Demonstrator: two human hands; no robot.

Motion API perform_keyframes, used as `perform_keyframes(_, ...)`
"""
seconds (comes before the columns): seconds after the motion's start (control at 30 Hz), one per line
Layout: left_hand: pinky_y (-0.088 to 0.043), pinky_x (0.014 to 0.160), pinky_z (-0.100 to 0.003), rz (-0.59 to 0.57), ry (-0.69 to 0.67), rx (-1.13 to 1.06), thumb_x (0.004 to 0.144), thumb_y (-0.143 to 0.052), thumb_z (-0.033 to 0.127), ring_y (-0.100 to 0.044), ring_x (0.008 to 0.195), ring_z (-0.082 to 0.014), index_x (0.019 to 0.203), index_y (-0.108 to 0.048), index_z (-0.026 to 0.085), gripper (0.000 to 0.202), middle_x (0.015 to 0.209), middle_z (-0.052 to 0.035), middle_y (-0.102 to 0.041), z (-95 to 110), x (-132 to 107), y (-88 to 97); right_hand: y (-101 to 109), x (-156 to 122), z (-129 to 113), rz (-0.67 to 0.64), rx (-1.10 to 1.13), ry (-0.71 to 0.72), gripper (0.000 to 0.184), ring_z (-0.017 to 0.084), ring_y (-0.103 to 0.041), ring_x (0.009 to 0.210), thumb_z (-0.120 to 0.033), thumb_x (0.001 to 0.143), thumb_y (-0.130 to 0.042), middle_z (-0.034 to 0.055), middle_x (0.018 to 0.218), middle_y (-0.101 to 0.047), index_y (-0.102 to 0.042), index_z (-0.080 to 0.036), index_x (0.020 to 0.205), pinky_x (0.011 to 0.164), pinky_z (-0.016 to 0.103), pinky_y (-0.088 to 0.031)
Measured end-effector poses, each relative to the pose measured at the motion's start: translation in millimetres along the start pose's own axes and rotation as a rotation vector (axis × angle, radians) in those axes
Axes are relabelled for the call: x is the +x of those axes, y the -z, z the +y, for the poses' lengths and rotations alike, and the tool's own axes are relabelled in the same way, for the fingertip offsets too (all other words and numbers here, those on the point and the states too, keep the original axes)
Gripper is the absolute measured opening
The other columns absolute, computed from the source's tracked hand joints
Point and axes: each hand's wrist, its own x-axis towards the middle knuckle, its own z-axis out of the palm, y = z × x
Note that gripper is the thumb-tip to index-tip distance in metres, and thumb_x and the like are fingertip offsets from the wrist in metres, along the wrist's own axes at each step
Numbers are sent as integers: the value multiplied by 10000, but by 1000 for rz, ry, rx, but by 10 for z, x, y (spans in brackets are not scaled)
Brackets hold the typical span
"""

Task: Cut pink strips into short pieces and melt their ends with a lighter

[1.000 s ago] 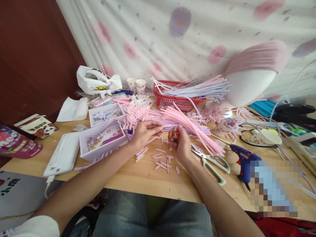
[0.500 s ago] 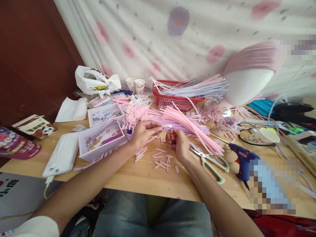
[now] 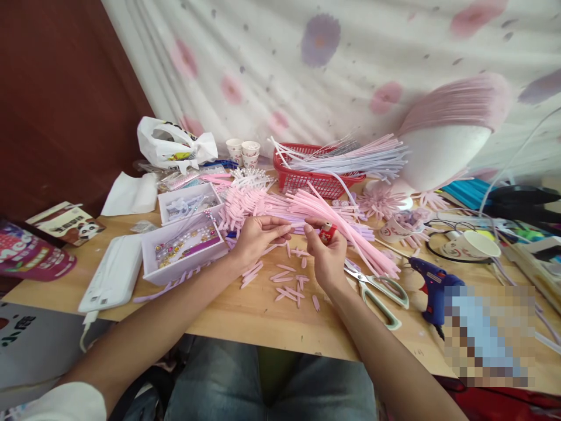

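While the left hand [image 3: 260, 238] pinches, the right hand [image 3: 326, 254] holds a lighter [image 3: 327, 234]

Head view: left hand nearly closed, thumb and fingertips pinching a short pink piece [image 3: 293, 226], mostly hidden by them. Right hand: lower fingers curled around the red lighter, thumb and forefinger extended toward the left fingertips, small gap between. Cut pieces [image 3: 287, 293] lie scattered on the table [image 3: 245, 321] between the forearms. Scissors [image 3: 362, 277] just beside right wrist; long pink stems [image 3: 357, 234] beyond the hands.
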Motion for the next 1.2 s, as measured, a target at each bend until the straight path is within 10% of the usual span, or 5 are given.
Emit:
perform_keyframes(0.67, -590, 714, -266, -6, 1, 5, 615, -909, 392, -711, 713, -141, 837, -773, 149, 356, 817, -58, -779, -2, -7, -9, 52, 26, 78, -9, -44, -50, 367, 102, -362, 523, -499, 839, -710, -42, 567, -444, -592, -182, 696, 504, 258, -302)
perform_keyframes(1.2, -601, 672, -268, 79, -81, -8, 581, -920, 389, -712, 744, -158, 818, -761, 156, 369, 825, -46, -773, -11, 0, 1, 15, 16, -39, -138, 160, -423, 450, 77, -205, 439, -598, 836, -514, -43, 547, -357, -464, -209, 617, 418, 231, -112)
